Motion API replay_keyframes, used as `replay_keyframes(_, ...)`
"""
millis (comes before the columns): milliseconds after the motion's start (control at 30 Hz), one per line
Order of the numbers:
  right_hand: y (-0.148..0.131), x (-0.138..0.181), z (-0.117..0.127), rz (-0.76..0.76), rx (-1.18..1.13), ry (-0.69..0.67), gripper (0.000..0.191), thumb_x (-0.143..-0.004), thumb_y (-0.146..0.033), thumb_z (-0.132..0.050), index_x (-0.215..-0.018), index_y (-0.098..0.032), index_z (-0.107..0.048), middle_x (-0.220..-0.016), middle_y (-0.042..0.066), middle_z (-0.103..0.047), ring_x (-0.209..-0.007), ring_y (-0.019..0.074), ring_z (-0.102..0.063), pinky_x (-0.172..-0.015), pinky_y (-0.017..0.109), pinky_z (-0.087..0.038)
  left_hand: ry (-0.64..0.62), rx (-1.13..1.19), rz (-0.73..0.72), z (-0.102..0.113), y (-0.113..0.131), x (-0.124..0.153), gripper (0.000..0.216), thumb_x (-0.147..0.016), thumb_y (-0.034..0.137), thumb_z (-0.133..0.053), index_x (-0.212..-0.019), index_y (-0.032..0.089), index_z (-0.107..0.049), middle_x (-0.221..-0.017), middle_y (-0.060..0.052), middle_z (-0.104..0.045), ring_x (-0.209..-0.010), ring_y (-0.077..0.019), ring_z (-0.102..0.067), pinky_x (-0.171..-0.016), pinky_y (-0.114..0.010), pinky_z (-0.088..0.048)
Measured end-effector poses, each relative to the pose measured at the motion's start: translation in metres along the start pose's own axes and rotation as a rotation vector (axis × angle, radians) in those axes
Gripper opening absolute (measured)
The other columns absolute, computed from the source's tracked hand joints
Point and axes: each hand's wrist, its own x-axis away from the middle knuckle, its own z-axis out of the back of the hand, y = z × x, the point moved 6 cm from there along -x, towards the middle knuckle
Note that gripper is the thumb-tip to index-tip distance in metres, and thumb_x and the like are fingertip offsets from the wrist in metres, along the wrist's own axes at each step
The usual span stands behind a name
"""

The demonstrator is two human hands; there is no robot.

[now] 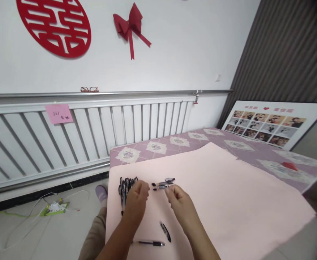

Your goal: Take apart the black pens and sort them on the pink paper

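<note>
My left hand point(137, 200) is curled closed beside a heap of several black pens point(125, 186) on a pink sheet point(228, 202); what its fingers pinch is hidden. My right hand point(178, 200) is closed, its fingertips at the end of a black pen point(162, 186) that lies on the sheet. Right beside that pen lies a second black pen point(167, 180). A black pen cap point(165, 231) and a black pen point(149, 243) lie nearer me, between my forearms.
The pink sheet covers a table with a purple patterned cloth point(201, 139). A white radiator point(93, 126) runs along the wall, with glasses point(89, 89) on its ledge and a pink note point(59, 113) stuck on it. A photo board point(269, 122) leans at right. A power strip point(54, 208) lies on the floor.
</note>
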Motion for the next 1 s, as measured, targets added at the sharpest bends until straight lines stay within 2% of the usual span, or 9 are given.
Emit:
replay_keyframes(133, 0.073, 0.013, -0.015, -0.019, 0.303, -0.106, 0.017, -0.076, -0.030, -0.046, -0.061, -0.022, -0.046, -0.060, -0.003, -0.049, -0.059, 0.0142, -0.048, -0.057, 0.024, -0.035, -0.283, -0.401, -0.060, -0.024, -0.062, 0.032, 0.012, -0.074, 0.023, -0.051, -0.082, 0.018, -0.057, -0.080, -0.003, -0.059, -0.074, -0.0160, -0.052, -0.071, -0.029, -0.040)
replay_keyframes(267, 0.118, 0.032, -0.030, -0.044, 0.545, -0.141, 0.013, -0.076, -0.026, -0.044, -0.070, -0.021, -0.055, -0.073, 0.003, -0.061, -0.066, 0.0169, -0.056, -0.062, 0.026, -0.039, -0.466, -0.637, -0.104, -0.041, -0.111, 0.068, 0.019, -0.068, 0.013, -0.053, -0.083, 0.021, -0.061, -0.088, -0.003, -0.061, -0.085, -0.0185, -0.050, -0.078, -0.031, -0.036)
replay_keyframes(367, 0.120, 0.040, -0.042, 0.015, 0.621, -0.152, 0.017, -0.079, -0.030, -0.044, -0.077, -0.021, -0.060, -0.082, 0.006, -0.064, -0.075, 0.0183, -0.058, -0.068, 0.026, -0.041, -0.469, -0.687, -0.094, -0.047, -0.120, 0.078, 0.023, -0.067, 0.014, -0.057, -0.087, 0.024, -0.061, -0.092, -0.001, -0.060, -0.089, -0.0190, -0.049, -0.079, -0.031, -0.034)
replay_keyframes(500, 0.119, 0.041, -0.054, 0.038, 0.677, -0.180, 0.026, -0.075, -0.020, -0.048, -0.097, -0.021, -0.061, -0.097, 0.009, -0.063, -0.092, 0.0204, -0.057, -0.080, 0.027, -0.040, -0.480, -0.723, -0.113, -0.053, -0.114, 0.080, 0.016, -0.072, 0.016, -0.056, -0.084, 0.024, -0.062, -0.089, -0.001, -0.059, -0.087, -0.0185, -0.048, -0.078, -0.032, -0.033)
replay_keyframes(600, 0.120, 0.039, -0.055, 0.043, 0.656, -0.151, 0.025, -0.074, -0.018, -0.047, -0.095, -0.020, -0.061, -0.096, 0.009, -0.063, -0.092, 0.0208, -0.057, -0.080, 0.027, -0.040, -0.474, -0.722, -0.128, -0.054, -0.112, 0.079, 0.013, -0.076, 0.019, -0.054, -0.083, 0.025, -0.064, -0.087, -0.001, -0.059, -0.085, -0.0184, -0.047, -0.077, -0.032, -0.033)
replay_keyframes(733, 0.121, 0.036, -0.042, -0.009, 0.443, -0.065, 0.011, -0.072, -0.023, -0.049, -0.069, -0.020, -0.059, -0.071, 0.003, -0.060, -0.066, 0.0165, -0.056, -0.063, 0.025, -0.041, -0.455, -0.699, -0.136, -0.054, -0.115, 0.079, 0.014, -0.079, 0.022, -0.052, -0.083, 0.026, -0.065, -0.085, -0.001, -0.060, -0.085, -0.0187, -0.048, -0.076, -0.032, -0.033)
replay_keyframes(833, 0.125, 0.036, -0.031, -0.163, 0.092, -0.073, 0.013, -0.069, -0.027, -0.053, -0.058, -0.020, -0.051, -0.054, -0.004, -0.050, -0.052, 0.0120, -0.047, -0.052, 0.023, -0.037, -0.437, -0.674, -0.134, -0.053, -0.116, 0.079, 0.013, -0.079, 0.022, -0.053, -0.082, 0.026, -0.065, -0.085, -0.001, -0.060, -0.084, -0.0185, -0.048, -0.076, -0.032, -0.033)
replay_keyframes(933, 0.131, 0.043, -0.028, -0.401, -0.364, -0.118, 0.013, -0.070, -0.032, -0.057, -0.065, -0.020, -0.053, -0.054, -0.006, -0.051, -0.046, 0.0083, -0.043, -0.045, 0.020, -0.033, -0.435, -0.648, -0.126, -0.052, -0.115, 0.078, 0.014, -0.078, 0.021, -0.053, -0.083, 0.027, -0.065, -0.085, 0.000, -0.060, -0.084, -0.0179, -0.049, -0.077, -0.032, -0.034)
replay_keyframes(1000, 0.132, 0.048, -0.028, -0.513, -0.625, -0.109, 0.015, -0.069, -0.032, -0.060, -0.076, -0.021, -0.053, -0.063, -0.005, -0.057, -0.051, 0.0078, -0.048, -0.049, 0.019, -0.037, -0.443, -0.635, -0.105, -0.051, -0.112, 0.076, 0.017, -0.078, 0.020, -0.052, -0.087, 0.027, -0.065, -0.085, -0.001, -0.060, -0.084, -0.0172, -0.051, -0.077, -0.030, -0.036)
